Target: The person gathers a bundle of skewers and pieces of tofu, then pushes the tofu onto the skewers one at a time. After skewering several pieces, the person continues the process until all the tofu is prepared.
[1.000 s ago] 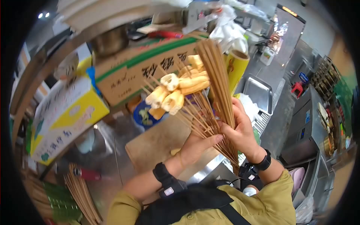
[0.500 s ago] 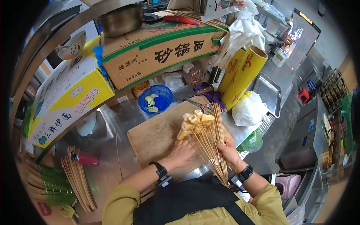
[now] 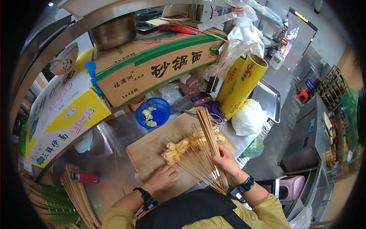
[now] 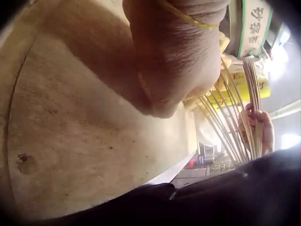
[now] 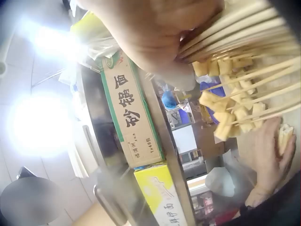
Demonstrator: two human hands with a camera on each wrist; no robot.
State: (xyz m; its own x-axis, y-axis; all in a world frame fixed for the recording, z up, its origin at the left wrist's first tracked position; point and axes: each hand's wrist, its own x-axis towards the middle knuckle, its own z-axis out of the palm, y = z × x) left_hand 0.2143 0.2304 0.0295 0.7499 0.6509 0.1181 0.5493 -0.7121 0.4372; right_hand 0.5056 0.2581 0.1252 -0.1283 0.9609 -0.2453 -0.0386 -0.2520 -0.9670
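My right hand [image 3: 228, 163] grips a thick bundle of bamboo skewers [image 3: 207, 128], slanting over the wooden cutting board [image 3: 143, 149]. Several thinner skewers fan out to the left from the same fist. Golden, hollow fried dough pieces [image 3: 176, 150] are threaded on their far ends, low over the board; the right wrist view shows these dough pieces [image 5: 242, 117] in rows. Down at the board's near left part, my left hand [image 3: 162, 180] pinches one loose fried dough piece [image 5: 285, 136] between thumb and fingers. In the left wrist view its fingers are hidden behind the wrist.
Behind the board stand a blue basket [image 3: 158, 110] with vegetable scraps, scissors and a yellow film roll [image 3: 244, 86]. A white bag [image 3: 249, 117] sits to the right. More skewers [image 3: 78, 192] and a red flask [image 3: 84, 176] lie at left. A cardboard box [image 3: 160, 70] spans the shelf.
My left hand has let go of the skewers, come down to the board and moved left, taking hold of a dough piece. The right hand has lowered the skewers, and their loaded ends have spread out.
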